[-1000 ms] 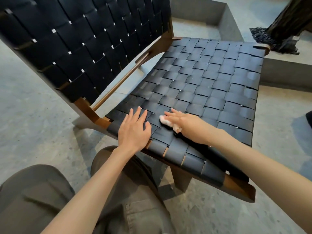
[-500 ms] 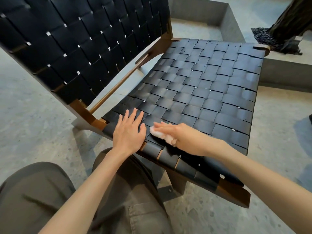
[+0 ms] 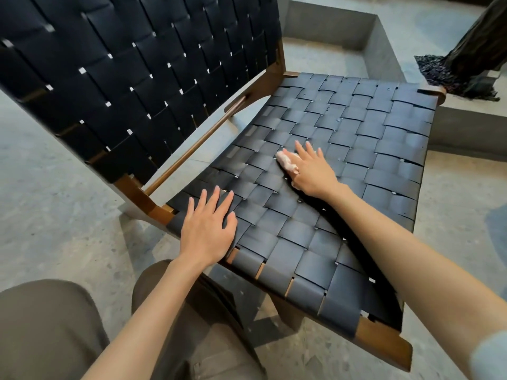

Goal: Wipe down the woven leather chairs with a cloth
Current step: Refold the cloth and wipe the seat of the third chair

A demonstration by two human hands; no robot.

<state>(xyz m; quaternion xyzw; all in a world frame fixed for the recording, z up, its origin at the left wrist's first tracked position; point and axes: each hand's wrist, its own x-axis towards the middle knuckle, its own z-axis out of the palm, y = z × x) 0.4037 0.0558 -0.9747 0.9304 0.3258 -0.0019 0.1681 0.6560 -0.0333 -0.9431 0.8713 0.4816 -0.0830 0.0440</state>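
1. A speckled grey concrete floor (image 3: 68, 187) spreads beneath a low lounge chair (image 3: 356, 138) of black woven leather straps on a brown wooden frame (image 3: 384, 344).
2. A small crumpled white cloth (image 3: 285, 161) lies near the middle of the chair's woven seat (image 3: 288, 231), on the side towards the backrest.
3. The person's right hand (image 3: 312, 174) lies flat on the cloth, fingers straight, pressing it to the leather. A fold of cloth pokes out on the thumb side.
4. The left hand (image 3: 205, 231) rests open and palm down, fingers slightly spread, on the seat's near left corner, apart from the cloth and gripping nothing.
5. The black woven backrest (image 3: 137, 78) rises tilted at left, with a slim wooden rail (image 3: 192, 149) running in the gap between it and the seat.
6. Knees in olive-brown trousers (image 3: 55, 325) fill the lower left, just beside the seat's near edge.
7. Beyond the chair stands a raised grey concrete ledge (image 3: 466, 127). On it at upper right sits a dark, ragged object (image 3: 480, 50), too cropped to identify.
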